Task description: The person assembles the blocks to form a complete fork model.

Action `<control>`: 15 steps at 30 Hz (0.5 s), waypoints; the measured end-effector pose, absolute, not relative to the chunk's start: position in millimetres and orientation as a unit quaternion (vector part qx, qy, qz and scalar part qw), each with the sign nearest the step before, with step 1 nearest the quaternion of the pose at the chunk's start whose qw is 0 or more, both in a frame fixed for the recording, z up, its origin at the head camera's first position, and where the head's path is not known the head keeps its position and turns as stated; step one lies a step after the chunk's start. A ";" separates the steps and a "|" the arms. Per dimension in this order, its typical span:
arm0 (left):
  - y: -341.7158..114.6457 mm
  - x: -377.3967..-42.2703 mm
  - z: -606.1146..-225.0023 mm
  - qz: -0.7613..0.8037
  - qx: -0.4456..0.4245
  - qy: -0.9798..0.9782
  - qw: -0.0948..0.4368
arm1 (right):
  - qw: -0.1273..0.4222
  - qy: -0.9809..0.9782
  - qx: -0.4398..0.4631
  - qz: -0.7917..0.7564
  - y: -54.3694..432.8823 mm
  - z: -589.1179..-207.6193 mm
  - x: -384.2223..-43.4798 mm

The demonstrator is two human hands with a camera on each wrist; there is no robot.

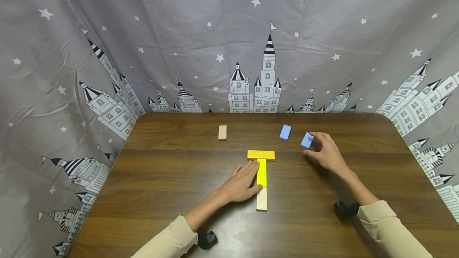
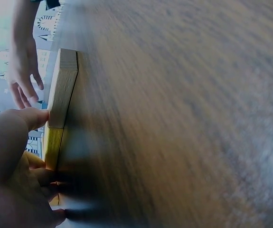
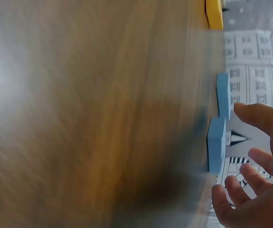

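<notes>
In the head view a yellow block [image 1: 261, 155] lies crosswise, with a bright yellow block [image 1: 262, 173] and a pale wooden block [image 1: 261, 199] running in line below it, a T shape. My left hand [image 1: 241, 184] rests at the left side of this row, fingertips on the bright yellow block. In the left wrist view its thumb touches near the seam between the pale wooden block [image 2: 62, 90] and the yellow one. My right hand [image 1: 327, 152] reaches over a blue block [image 1: 307, 140], thumb and fingers spread on its near and far sides. The right wrist view shows this blue block [image 3: 216, 145] between them.
Another blue block [image 1: 285, 132] lies left of the right hand's one. A small pale wooden block [image 1: 222, 132] stands farther left, toward the back of the brown table [image 1: 172, 170]. A grey curtain [image 1: 201, 43] with printed castles hangs behind the table.
</notes>
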State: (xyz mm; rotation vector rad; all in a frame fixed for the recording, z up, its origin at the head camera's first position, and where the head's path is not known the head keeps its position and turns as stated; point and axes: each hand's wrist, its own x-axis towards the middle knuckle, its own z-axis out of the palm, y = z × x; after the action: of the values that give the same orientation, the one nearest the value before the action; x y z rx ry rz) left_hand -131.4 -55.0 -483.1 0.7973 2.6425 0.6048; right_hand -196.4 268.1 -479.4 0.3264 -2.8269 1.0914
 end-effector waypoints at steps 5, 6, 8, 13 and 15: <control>-55.3 -130.9 -483.5 0.206 0.276 0.925 0.161 | 0.011 -0.933 0.099 0.345 272.3 -482.9 -207.9; -55.4 -130.8 -483.6 0.206 0.276 0.925 0.161 | 0.006 -0.935 0.096 0.343 272.7 -483.6 -209.2; -55.4 -130.7 -483.8 0.206 0.277 0.925 0.160 | 0.001 -0.936 0.093 0.339 272.7 -484.3 -210.8; -55.5 -130.3 -482.7 0.208 0.281 0.924 0.156 | 0.004 -0.936 0.084 0.343 272.2 -484.5 -213.7; -55.6 -130.1 -481.9 0.209 0.281 0.923 0.156 | 0.004 -0.936 0.083 0.342 272.3 -484.5 -215.1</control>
State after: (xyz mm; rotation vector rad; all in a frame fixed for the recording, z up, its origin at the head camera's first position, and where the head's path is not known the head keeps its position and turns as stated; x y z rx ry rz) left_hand -130.1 -55.6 -481.9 0.8055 2.6443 0.5999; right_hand -215.1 272.3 -484.5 0.2587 -2.9341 1.0721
